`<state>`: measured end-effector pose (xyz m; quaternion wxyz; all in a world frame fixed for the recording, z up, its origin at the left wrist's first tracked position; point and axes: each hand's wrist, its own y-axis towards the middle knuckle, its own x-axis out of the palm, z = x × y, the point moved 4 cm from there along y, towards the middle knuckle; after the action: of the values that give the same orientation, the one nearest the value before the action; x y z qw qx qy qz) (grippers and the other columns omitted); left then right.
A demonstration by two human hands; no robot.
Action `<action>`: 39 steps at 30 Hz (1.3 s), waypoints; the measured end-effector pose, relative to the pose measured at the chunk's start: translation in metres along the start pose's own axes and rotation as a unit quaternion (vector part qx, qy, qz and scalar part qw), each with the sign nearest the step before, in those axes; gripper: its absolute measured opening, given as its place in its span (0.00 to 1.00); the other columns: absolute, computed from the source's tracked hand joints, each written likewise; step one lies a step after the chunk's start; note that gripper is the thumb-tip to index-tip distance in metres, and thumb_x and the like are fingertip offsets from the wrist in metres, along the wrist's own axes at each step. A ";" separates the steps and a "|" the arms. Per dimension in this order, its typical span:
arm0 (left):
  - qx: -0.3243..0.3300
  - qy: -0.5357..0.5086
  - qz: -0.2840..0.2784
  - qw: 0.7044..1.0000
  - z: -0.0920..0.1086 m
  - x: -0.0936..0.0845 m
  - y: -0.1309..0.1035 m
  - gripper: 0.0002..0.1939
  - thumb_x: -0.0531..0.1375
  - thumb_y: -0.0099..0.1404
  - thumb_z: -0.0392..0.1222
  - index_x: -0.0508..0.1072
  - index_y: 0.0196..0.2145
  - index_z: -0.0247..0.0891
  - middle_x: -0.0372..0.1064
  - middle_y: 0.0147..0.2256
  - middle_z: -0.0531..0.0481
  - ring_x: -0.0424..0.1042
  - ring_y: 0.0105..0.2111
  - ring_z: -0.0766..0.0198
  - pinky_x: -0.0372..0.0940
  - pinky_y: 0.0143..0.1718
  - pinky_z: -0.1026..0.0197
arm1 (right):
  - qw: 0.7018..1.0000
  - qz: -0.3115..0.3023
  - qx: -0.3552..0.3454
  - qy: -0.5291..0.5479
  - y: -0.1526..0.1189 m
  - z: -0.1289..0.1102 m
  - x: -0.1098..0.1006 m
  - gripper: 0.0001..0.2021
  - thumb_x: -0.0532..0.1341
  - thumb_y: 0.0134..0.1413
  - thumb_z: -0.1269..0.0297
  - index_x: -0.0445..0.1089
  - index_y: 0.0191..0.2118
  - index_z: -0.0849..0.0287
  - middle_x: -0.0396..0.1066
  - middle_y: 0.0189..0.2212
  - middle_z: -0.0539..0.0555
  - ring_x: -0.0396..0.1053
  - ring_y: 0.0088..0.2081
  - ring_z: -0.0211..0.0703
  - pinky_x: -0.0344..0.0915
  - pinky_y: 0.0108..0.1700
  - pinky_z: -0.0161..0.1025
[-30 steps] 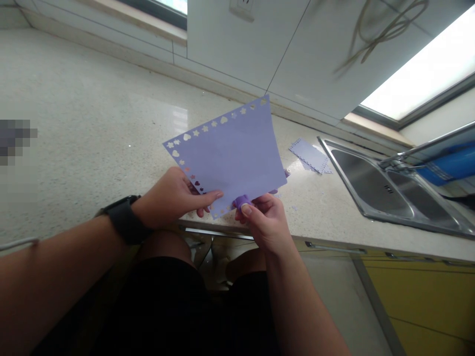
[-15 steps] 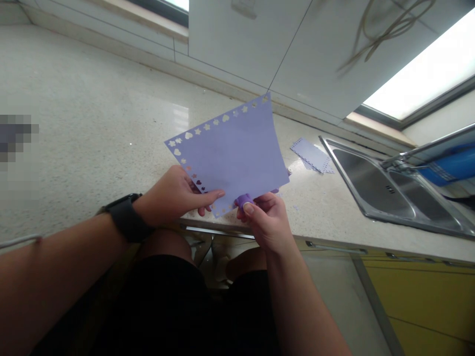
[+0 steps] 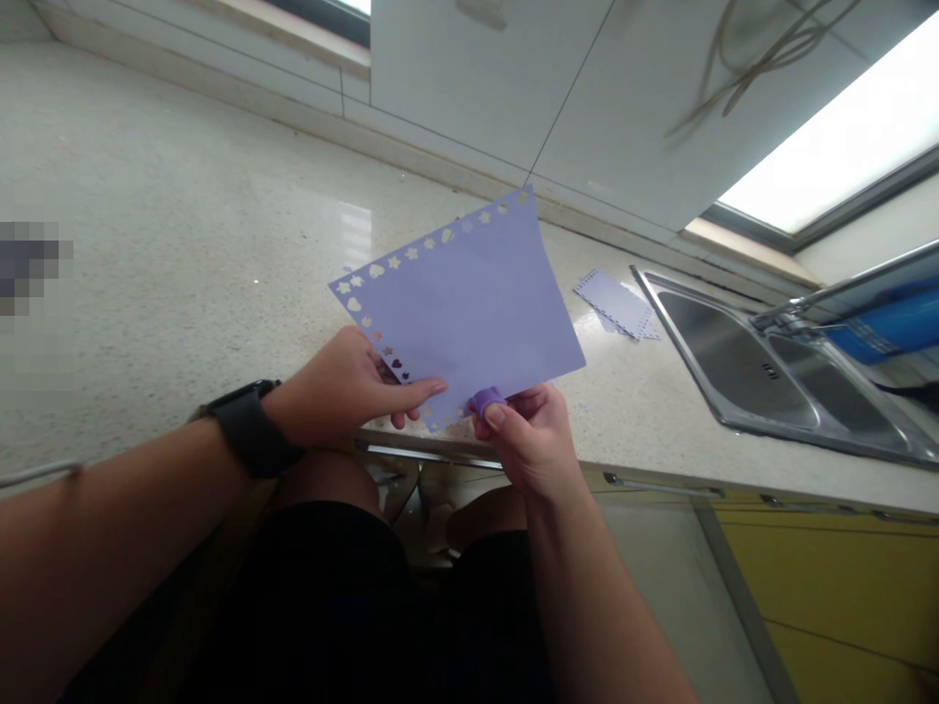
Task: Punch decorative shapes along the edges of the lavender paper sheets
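Observation:
A purple sheet of paper (image 3: 469,303) is held tilted above the counter, with star, heart and flower cut-outs along its top, left and part of its lower edge. My left hand (image 3: 367,386) grips the sheet's lower left corner, thumb on top and fingers beneath. Between the fingers of my right hand (image 3: 532,430) is a small purple punch (image 3: 487,400), placed at the sheet's lower edge. The paper hides some of my right fingers.
Smaller punched purple sheets (image 3: 616,305) lie on the speckled counter (image 3: 220,244), left of a steel double sink (image 3: 734,352). A blue item (image 3: 887,328) is behind the sink. Cabinet doors line the back.
The sheet has shifted slightly to the right, its lower right corner now covering purple bits seen behind it earlier. Both hands keep their hold, almost in place.

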<state>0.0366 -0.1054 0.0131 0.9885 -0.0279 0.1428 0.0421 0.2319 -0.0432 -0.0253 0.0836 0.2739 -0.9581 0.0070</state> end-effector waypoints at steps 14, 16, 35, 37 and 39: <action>-0.009 -0.025 0.043 0.999 -0.005 -0.004 0.003 0.14 0.69 0.56 0.44 0.75 0.16 0.40 0.73 0.15 0.54 0.74 0.17 0.62 0.70 0.21 0.65 | 0.997 -0.047 -0.005 0.055 0.003 -0.011 0.008 0.14 0.73 0.50 0.58 0.72 0.38 0.56 0.71 0.29 0.48 0.70 0.28 0.37 0.67 0.31 0.35; -0.001 -0.029 0.050 0.998 -0.005 -0.006 0.004 0.15 0.69 0.56 0.44 0.75 0.16 0.40 0.73 0.15 0.54 0.74 0.17 0.62 0.70 0.22 0.65 | 0.996 -0.047 0.000 0.072 0.004 -0.012 0.007 0.13 0.72 0.51 0.58 0.73 0.40 0.56 0.70 0.30 0.49 0.70 0.27 0.37 0.66 0.30 0.35; 0.020 -0.068 0.093 0.993 -0.013 -0.013 0.008 0.19 0.67 0.61 0.43 0.73 0.15 0.39 0.71 0.15 0.52 0.72 0.17 0.65 0.67 0.23 0.65 | 0.916 -0.030 0.062 0.395 -0.019 -0.019 0.013 0.24 0.52 0.56 0.59 0.76 0.51 0.62 0.62 0.27 0.52 0.54 0.24 0.39 0.53 0.27 0.37; 0.017 -0.070 0.100 0.992 -0.016 -0.014 0.008 0.19 0.68 0.61 0.44 0.73 0.15 0.39 0.72 0.16 0.52 0.71 0.17 0.66 0.67 0.23 0.65 | 0.914 -0.041 0.060 0.398 -0.022 -0.020 0.016 0.24 0.52 0.56 0.59 0.76 0.52 0.63 0.61 0.27 0.52 0.53 0.24 0.38 0.52 0.27 0.36; 0.012 -0.072 0.107 0.992 -0.017 -0.014 0.008 0.18 0.68 0.61 0.44 0.74 0.16 0.39 0.72 0.16 0.52 0.71 0.17 0.66 0.67 0.23 0.64 | 0.917 -0.046 0.058 0.392 -0.024 -0.023 0.018 0.25 0.52 0.55 0.59 0.75 0.53 0.63 0.61 0.27 0.51 0.51 0.23 0.38 0.51 0.26 0.37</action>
<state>0.0172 -0.0996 0.0003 0.9863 0.0026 0.0735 0.1478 0.2324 -0.0715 -0.0007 0.4362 0.2970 -0.8331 0.1656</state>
